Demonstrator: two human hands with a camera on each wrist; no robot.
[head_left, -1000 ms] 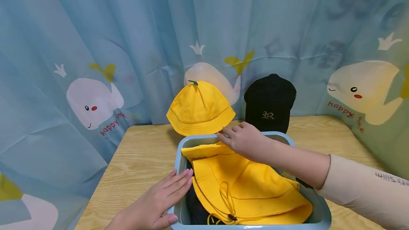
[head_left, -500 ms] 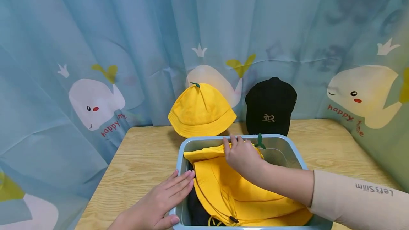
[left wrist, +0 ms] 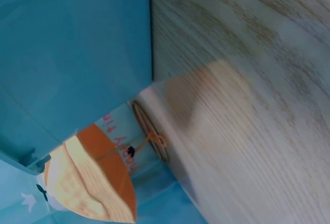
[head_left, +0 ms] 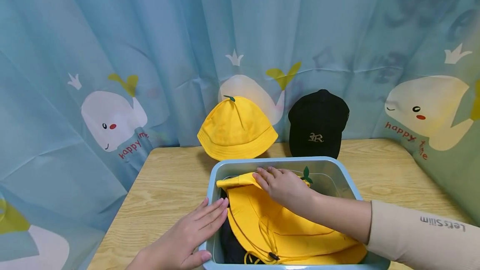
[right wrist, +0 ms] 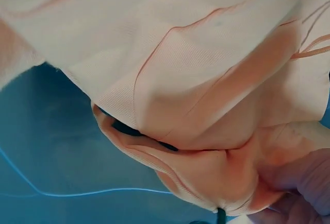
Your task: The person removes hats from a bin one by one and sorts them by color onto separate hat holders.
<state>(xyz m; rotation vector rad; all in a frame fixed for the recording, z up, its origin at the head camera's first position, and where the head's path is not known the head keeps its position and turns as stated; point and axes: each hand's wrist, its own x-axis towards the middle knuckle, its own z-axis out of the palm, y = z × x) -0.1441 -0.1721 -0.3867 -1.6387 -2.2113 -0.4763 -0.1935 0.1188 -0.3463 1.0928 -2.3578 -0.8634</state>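
A light-blue plastic bin [head_left: 213,178] sits at the table's front. In it lies a yellow bucket hat [head_left: 300,220] with a drawstring and black toggle. Behind that hat is more folded yellow fabric [head_left: 236,181], with a green sprout [head_left: 306,174] by its right end. Dark cloth [head_left: 230,241] shows underneath at the left. My right hand [head_left: 286,186] reaches into the bin, fingers extended and resting on the yellow fabric near the back wall; its fingers [right wrist: 309,183] touch the cloth in the right wrist view. My left hand [head_left: 187,232] rests on the bin's left rim with straight fingers.
Behind the bin, another yellow hat [head_left: 236,130] with a green sprout stands at the table's back edge. To its right is a black baseball cap [head_left: 318,124]. A blue whale-print curtain [head_left: 168,53] hangs behind the wooden table [head_left: 150,195].
My right hand has moved from the bin's back rim down inside, onto the yellow fabric, and the green sprout has come into sight. My left hand stays on the left rim.
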